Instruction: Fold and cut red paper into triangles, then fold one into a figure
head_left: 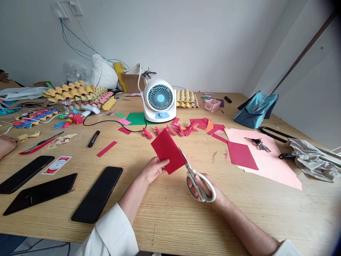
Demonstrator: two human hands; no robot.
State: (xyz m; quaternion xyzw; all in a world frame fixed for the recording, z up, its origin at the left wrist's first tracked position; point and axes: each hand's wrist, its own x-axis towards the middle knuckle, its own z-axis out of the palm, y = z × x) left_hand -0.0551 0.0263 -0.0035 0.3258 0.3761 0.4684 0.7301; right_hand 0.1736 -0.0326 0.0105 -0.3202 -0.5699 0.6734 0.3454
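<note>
Pinched between the thumb and fingers of my left hand is a red sheet of paper, raised over the middle of the table and tilted. My right hand has its fingers through the handles of white-handled scissors. The scissor blades point up and left, at the sheet's right edge. Behind the sheet, several small red folded paper pieces lie in a row. A red strip rests to the left, and a red sheet lies on pink paper at the right.
A white fan stands at the back middle. Three black phones lie front left, near a marker. Egg trays are stacked back left. Keys and a blue bag are at right. Another person's hand shows far left.
</note>
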